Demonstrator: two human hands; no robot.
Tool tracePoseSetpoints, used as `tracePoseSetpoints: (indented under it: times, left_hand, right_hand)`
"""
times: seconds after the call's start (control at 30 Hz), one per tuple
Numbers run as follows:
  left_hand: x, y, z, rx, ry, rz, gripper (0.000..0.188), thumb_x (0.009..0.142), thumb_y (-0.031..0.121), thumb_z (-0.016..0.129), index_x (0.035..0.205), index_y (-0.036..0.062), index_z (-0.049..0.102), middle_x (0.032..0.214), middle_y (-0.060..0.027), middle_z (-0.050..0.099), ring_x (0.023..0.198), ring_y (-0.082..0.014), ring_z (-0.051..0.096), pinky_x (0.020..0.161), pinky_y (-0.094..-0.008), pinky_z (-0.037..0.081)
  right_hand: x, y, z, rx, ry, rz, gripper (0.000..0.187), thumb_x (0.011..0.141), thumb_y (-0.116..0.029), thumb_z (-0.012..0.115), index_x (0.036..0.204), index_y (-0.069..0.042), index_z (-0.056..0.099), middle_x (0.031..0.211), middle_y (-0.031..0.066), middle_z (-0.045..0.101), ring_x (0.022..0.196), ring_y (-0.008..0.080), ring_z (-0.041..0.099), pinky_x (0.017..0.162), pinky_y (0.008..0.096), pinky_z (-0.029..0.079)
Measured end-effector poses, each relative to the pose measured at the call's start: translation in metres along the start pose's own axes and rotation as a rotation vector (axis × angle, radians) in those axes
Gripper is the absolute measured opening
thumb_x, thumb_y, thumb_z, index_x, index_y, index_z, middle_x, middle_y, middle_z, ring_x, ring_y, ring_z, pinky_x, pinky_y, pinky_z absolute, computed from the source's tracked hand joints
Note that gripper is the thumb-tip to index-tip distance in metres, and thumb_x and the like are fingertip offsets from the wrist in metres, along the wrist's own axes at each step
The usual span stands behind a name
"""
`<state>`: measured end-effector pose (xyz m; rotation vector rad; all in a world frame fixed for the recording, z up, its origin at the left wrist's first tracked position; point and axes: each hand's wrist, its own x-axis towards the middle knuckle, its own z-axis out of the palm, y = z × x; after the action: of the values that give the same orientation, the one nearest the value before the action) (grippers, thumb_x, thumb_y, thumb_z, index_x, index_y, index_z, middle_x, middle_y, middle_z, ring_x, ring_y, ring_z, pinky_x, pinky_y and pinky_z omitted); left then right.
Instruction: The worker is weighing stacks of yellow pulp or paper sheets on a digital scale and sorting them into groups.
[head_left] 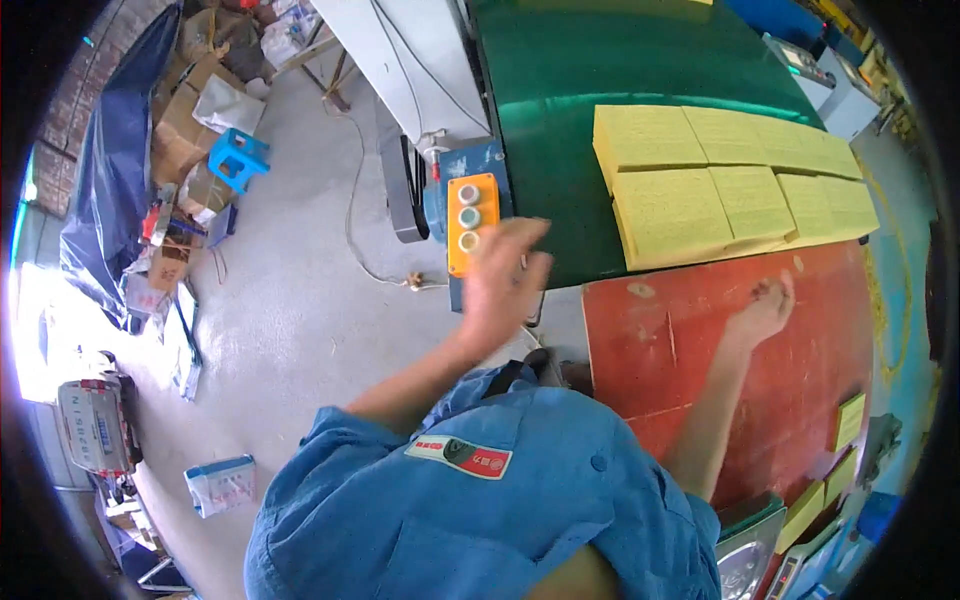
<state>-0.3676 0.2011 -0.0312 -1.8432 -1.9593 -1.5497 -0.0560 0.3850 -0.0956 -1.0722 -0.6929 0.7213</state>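
Right hand (765, 310): resting on red table (700, 340), fingers loosely curled, holding nothing. Left hand (503, 280): raised, blurred, fingers spread, just beside orange button box (470, 222); best pressed with one steady fingertip. Beyond: yellow sheet stacks (730, 185) on green belt (600, 80).

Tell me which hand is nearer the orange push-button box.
Left. The left hand is raised right beside the orange push-button box, just to its right. The right hand rests on the red board, well away.
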Motion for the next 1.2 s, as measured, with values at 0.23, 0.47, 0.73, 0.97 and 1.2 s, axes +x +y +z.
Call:
tracePoseSetpoints:
  times: [0.23, 0.47, 0.73, 0.97, 1.2]
  left_hand:
    - [-0.044, -0.054, -0.045, 0.476, -0.176, -0.059, 0.046, 0.076, 0.004, 0.069, 0.120, 0.0005, 0.058, 0.122, -0.0162, 0.055, 0.109, -0.0363, 0.053, 0.092, -0.0414, 0.047]
    - [-0.054, -0.048, -0.042, 0.413, -0.145, -0.055, 0.047, 0.071, 0.004, 0.072, 0.116, 0.0016, 0.059, 0.123, -0.0110, 0.053, 0.111, -0.0320, 0.053, 0.092, -0.0414, 0.047]
    - [-0.040, -0.063, -0.054, 0.605, -0.168, -0.050, 0.043, 0.072, 0.008, 0.069, 0.115, 0.0073, 0.063, 0.117, -0.0064, 0.054, 0.107, -0.0274, 0.053, 0.088, -0.0406, 0.045]
    - [-0.036, -0.071, -0.059, 0.568, -0.228, 0.104, 0.032, 0.073, 0.011, 0.066, 0.105, 0.0069, 0.063, 0.107, -0.0060, 0.055, 0.102, -0.0266, 0.053, 0.083, -0.0400, 0.044]
    - [-0.032, -0.083, -0.069, 0.507, -0.281, 0.272, 0.019, 0.074, 0.011, 0.062, 0.092, 0.0055, 0.064, 0.100, -0.0070, 0.056, 0.096, -0.0261, 0.055, 0.078, -0.0396, 0.045]
  right_hand:
    - [-0.109, 0.035, -0.025, -0.035, -0.167, 0.061, 0.016, 0.093, -0.001, 0.050, 0.101, -0.004, 0.063, 0.075, 0.0036, 0.054, 0.061, 0.0116, 0.050, 0.056, 0.0275, 0.045]
    - [-0.127, 0.034, -0.078, -0.004, -0.385, 0.092, 0.016, 0.093, 0.001, 0.050, 0.100, -0.004, 0.064, 0.079, 0.0011, 0.056, 0.063, 0.0084, 0.052, 0.056, 0.0233, 0.046]
    - [-0.222, 0.005, -0.056, -0.100, -0.574, 0.153, 0.017, 0.092, 0.004, 0.051, 0.099, -0.003, 0.064, 0.077, 0.0014, 0.058, 0.066, 0.0082, 0.054, 0.058, 0.0230, 0.047]
    - [-0.297, -0.020, -0.016, -0.195, -0.866, -0.012, 0.014, 0.091, 0.002, 0.051, 0.097, 0.000, 0.064, 0.072, 0.0037, 0.059, 0.063, 0.0095, 0.055, 0.057, 0.0237, 0.046]
    - [-0.350, -0.039, 0.040, -0.110, -0.972, -0.061, 0.016, 0.093, 0.001, 0.050, 0.099, 0.000, 0.064, 0.072, 0.0043, 0.060, 0.064, 0.0094, 0.056, 0.060, 0.0247, 0.047]
